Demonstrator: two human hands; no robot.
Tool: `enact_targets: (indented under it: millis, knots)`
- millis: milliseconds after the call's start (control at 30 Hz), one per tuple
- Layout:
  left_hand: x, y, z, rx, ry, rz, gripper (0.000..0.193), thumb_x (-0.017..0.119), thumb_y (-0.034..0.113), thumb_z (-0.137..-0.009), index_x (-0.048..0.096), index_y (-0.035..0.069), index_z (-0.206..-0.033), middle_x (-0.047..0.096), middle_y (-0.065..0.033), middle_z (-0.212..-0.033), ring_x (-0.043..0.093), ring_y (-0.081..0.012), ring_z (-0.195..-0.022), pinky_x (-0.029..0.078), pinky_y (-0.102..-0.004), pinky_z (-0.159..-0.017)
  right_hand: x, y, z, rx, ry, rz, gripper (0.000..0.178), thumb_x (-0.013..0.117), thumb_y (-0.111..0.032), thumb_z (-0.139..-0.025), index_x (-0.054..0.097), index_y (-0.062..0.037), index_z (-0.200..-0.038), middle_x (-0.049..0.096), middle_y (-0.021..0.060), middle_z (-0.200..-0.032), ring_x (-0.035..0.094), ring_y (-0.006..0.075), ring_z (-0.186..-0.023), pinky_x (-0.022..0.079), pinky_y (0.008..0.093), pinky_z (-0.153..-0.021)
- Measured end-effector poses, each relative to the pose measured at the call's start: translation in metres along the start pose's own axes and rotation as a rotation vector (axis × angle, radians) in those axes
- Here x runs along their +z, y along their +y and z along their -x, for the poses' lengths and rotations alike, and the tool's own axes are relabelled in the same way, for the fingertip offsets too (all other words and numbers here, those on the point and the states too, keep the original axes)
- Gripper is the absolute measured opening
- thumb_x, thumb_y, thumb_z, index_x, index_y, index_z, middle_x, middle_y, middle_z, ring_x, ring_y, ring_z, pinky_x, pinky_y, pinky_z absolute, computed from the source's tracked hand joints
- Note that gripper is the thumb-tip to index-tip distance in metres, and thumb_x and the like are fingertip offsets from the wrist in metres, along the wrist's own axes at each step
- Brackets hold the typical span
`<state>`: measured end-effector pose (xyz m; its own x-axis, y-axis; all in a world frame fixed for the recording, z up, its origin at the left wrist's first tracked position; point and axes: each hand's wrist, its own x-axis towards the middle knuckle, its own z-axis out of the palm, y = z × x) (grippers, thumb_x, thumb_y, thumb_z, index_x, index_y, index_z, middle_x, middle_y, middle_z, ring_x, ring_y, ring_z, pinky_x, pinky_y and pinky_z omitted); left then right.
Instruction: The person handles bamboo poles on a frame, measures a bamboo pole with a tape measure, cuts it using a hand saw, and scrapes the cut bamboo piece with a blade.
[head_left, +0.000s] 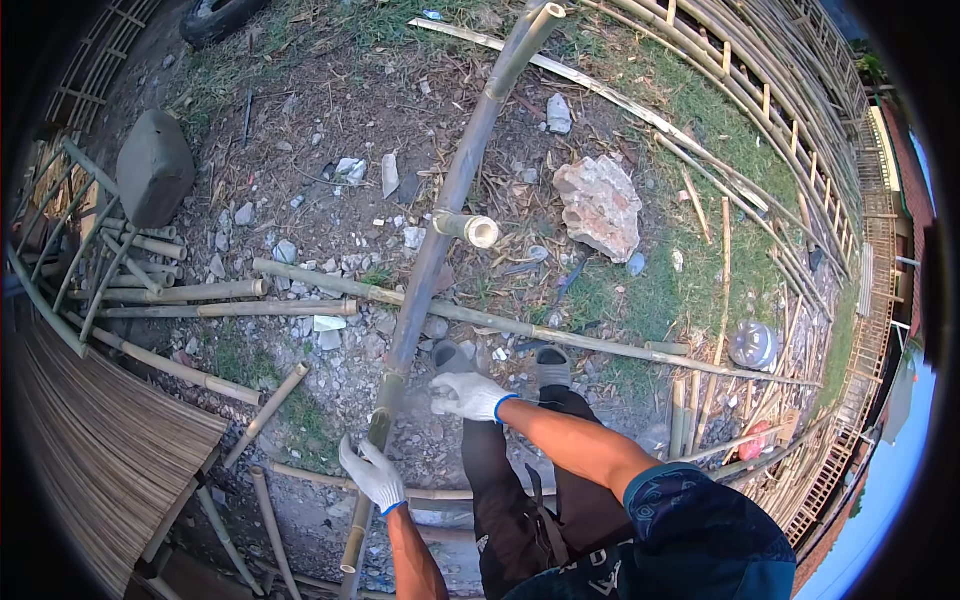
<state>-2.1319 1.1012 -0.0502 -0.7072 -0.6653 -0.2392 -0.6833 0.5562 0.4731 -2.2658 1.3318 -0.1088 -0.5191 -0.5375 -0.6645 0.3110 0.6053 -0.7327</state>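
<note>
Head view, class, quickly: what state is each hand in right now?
Left hand: open, over the long bamboo pole; whether it touches cannot be told.
Right hand: to the pole's right; open or closed cannot be told.

Over here the long pole (462,165) lies across a second pole (560,338); from the worker (690,520), the boulder (600,207) sits at one o'clock, the tyre (212,28) at eleven.

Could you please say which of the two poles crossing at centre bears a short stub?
The thick pole running from top centre beside the left hand; its stub juts right, while the slimmer pole beneath shows none.
</note>
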Motion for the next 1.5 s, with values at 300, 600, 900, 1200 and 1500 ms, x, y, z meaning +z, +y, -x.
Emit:
enact_targets:
  millis: [300,600,900,1200,1500]
  knots:
    - [0.012,0.018,-0.012,-0.236,0.009,-0.148,0.054,0.054,0.026,-0.107,0.045,-0.012,-0.144,0.051,-0.0326,-0.144,0.049,-0.0446,-0.135,0.039,-0.0474,-0.114,-0.303,0.162,-0.012,0.423,0.563,0.13,0.065,0.072,-0.046,-0.091,0.063,-0.0001,-0.136,0.072,0.0215,-0.125,0.07,0.034,-0.116,0.054,0.0412,-0.1]
    - [0.02,-0.006,-0.033,-0.673,0.164,-0.526,0.061,0.045,0.044,-0.111,0.046,-0.008,-0.144,0.057,-0.0324,-0.141,0.058,-0.044,-0.129,0.047,-0.0457,-0.105,-0.572,0.281,-0.194,0.364,0.966,0.318,0.068,0.071,-0.05,-0.088,0.063,-0.0007,-0.135,0.068,0.0273,-0.13,0.064,0.0432,-0.122,0.05,0.0467,-0.105]
    - [0.009,-0.103,-0.047,-0.847,0.33,-0.273,0.067,0.051,0.055,-0.106,0.063,-0.007,-0.129,0.068,-0.0289,-0.122,0.067,-0.0385,-0.11,0.051,-0.0445,-0.096,-0.705,0.385,-0.362,0.5,1.057,0.314,0.122,0.087,-0.062,-0.065,0.041,0.0171,-0.145,0.06,0.0347,-0.137,0.061,0.0415,-0.129,0.049,0.0422,-0.106]
    - [0.04,-0.062,-0.031,-0.748,0.36,-0.452,0.061,0.049,0.052,-0.108,0.062,-0.006,-0.116,0.069,-0.0225,-0.105,0.064,-0.032,-0.093,0.049,-0.0418,-0.088,-0.688,0.359,-0.361,0.527,1.183,0.893,0.068,0.084,-0.048,-0.064,0.074,0.0054,-0.103,0.075,0.0224,-0.096,0.075,0.0313,-0.088,0.059,0.0431,-0.087]
    - [0.031,-0.002,-0.028,-0.678,0.527,-0.338,0.038,0.053,0.034,-0.108,0.06,-0.004,-0.106,0.066,-0.0201,-0.093,0.06,-0.0281,-0.086,0.049,-0.0393,-0.087,-0.503,0.167,-0.175,0.116,0.213,0.262,0.088,0.086,-0.028,-0.075,0.047,0.0003,-0.149,0.061,0.0164,-0.136,0.059,0.0266,-0.128,0.046,0.0395,-0.108]
